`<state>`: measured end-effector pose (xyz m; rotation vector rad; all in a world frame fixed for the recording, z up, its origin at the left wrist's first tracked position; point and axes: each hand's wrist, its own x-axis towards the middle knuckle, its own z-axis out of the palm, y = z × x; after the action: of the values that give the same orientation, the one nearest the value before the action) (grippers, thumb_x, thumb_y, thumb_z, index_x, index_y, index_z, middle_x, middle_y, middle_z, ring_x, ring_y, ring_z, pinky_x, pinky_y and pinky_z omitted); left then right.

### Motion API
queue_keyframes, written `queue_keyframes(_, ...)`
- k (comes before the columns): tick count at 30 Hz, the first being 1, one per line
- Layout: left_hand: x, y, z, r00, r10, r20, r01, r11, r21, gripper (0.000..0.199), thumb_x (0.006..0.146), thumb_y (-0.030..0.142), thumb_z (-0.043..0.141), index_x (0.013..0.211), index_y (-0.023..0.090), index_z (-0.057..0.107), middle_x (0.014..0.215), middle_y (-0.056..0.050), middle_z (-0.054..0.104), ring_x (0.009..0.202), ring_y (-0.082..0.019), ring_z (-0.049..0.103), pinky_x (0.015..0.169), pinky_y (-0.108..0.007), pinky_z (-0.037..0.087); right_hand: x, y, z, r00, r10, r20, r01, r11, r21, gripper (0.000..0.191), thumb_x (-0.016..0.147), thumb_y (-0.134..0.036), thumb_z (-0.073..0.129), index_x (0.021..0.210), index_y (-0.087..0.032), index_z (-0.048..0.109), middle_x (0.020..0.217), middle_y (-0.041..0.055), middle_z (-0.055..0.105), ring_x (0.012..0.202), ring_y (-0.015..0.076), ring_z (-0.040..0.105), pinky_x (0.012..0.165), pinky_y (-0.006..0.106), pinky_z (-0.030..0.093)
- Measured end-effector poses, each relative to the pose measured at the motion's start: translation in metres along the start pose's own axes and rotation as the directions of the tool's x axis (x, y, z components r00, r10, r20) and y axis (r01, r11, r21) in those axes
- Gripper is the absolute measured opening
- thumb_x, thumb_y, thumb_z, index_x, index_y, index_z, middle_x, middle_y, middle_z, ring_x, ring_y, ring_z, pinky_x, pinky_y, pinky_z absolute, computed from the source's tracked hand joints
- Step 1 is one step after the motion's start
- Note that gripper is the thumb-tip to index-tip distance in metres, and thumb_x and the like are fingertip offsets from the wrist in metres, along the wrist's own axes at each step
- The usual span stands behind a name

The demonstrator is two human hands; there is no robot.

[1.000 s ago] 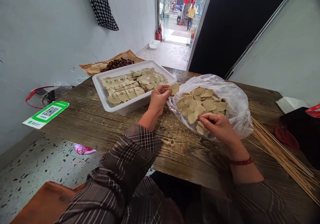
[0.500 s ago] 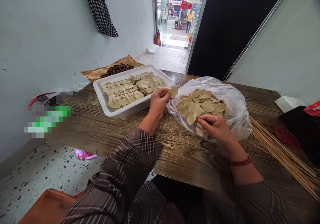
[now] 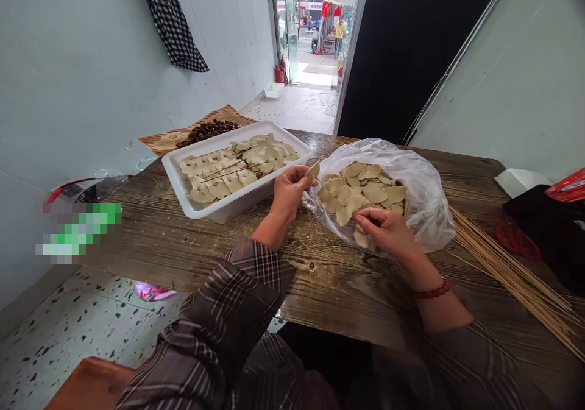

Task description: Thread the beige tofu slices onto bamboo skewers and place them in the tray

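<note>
My left hand (image 3: 290,189) pinches a pale flat slice (image 3: 313,171) by the near edge of the plastic bag. My right hand (image 3: 384,230) is closed on the near end of a thin skewer, most of which is hidden. Several slices threaded together (image 3: 340,199) hang on that skewer between my hands, over the bag. The clear plastic bag (image 3: 429,203) lies open with loose slices (image 3: 375,192) inside. Left of my hands, a white tray (image 3: 201,212) holds rows of skewered slices (image 3: 219,186).
Bare bamboo skewers (image 3: 512,273) lie at the right of the wooden table (image 3: 315,294). Behind them is a black holder (image 3: 530,209) with red packets. Dark red pieces (image 3: 208,131) sit on a patterned sheet (image 3: 159,142) behind the tray.
The whole view has shifted slightly, moving the scene a little left. The slice in my left hand has turned and sits a bit closer to the threaded slices.
</note>
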<state>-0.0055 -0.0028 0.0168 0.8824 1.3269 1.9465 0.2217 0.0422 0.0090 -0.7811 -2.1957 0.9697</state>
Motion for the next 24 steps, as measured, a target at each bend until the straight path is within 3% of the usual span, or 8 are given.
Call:
queue_keyframes(3,-0.0013,0.0009,0.0009,0.998,-0.060,0.028,0.061,0.998,-0.028,0.017,0.069,0.021,0.073,0.081,0.015,0.062,0.069,0.002,0.063,0.061,-0.010,0.064,0.057,-0.021,0.041,-0.0002,-0.0003,0.0005,1.000,0.004,0.002,-0.004,1.000,-0.001,0.026,0.086,-0.037,0.060,0.078,-0.018,0.076,0.074,0.0040,0.074,0.066,0.0181,0.065,0.061,0.027,0.046)
queue_keyframes(12,-0.0002,0.0051,-0.0013,0.980,-0.198,-0.027,0.193,0.972,-0.131,0.024,0.069,0.019,0.074,0.085,0.016,0.057,0.077,0.002,0.065,0.058,-0.009,0.065,0.052,-0.019,0.041,-0.0022,0.0058,0.0007,1.000,0.010,0.024,-0.011,1.000,0.026,0.028,0.087,-0.041,0.060,0.081,-0.019,0.076,0.072,0.0041,0.072,0.068,0.0189,0.065,0.054,0.026,0.044)
queue_keyframes(17,0.0018,0.0053,-0.0027,0.970,-0.241,-0.035,0.231,0.956,-0.181,0.022,0.073,0.026,0.074,0.083,0.016,0.057,0.070,0.003,0.064,0.056,-0.009,0.064,0.050,-0.019,0.041,-0.0027,0.0070,0.0011,1.000,-0.019,0.016,0.019,1.000,0.018,0.027,0.088,-0.039,0.060,0.081,-0.019,0.076,0.075,0.0046,0.073,0.070,0.0197,0.066,0.057,0.028,0.047)
queue_keyframes(24,0.0027,0.0011,-0.0050,0.948,-0.316,-0.042,0.295,0.919,-0.262,0.018,0.074,0.021,0.073,0.082,0.016,0.058,0.068,0.002,0.066,0.056,-0.010,0.064,0.054,-0.021,0.047,-0.0018,0.0060,0.0015,0.999,-0.041,0.027,0.041,0.999,0.014,0.023,0.087,-0.037,0.061,0.083,-0.020,0.078,0.077,0.0048,0.075,0.070,0.0210,0.068,0.061,0.030,0.050)
